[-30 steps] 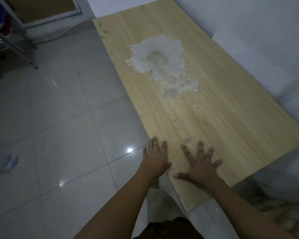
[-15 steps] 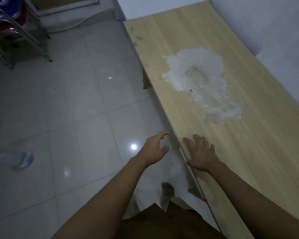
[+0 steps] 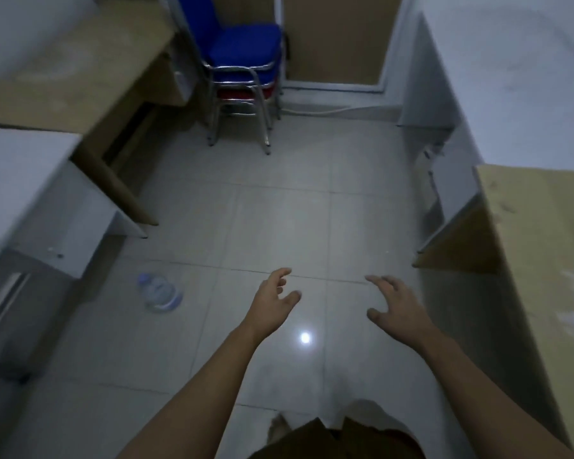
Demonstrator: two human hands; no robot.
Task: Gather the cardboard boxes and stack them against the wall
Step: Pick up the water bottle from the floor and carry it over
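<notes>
Your left hand [image 3: 274, 301] and right hand [image 3: 395, 304] hang spread and empty over the floor [image 3: 279, 220], probably free to gather, while a flat cardboard board [image 3: 540, 246] leans at your right.

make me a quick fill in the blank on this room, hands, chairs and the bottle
1. Both the left hand and the right hand are open and hold ____.
2. The top chair of the stacked chairs has a ____ seat.
3. The plastic bottle lies on its side on the tiled ____.
4. The bottle lies on the side of the person's ____ hand.

Missing words: nothing; blue; floor; left
</notes>
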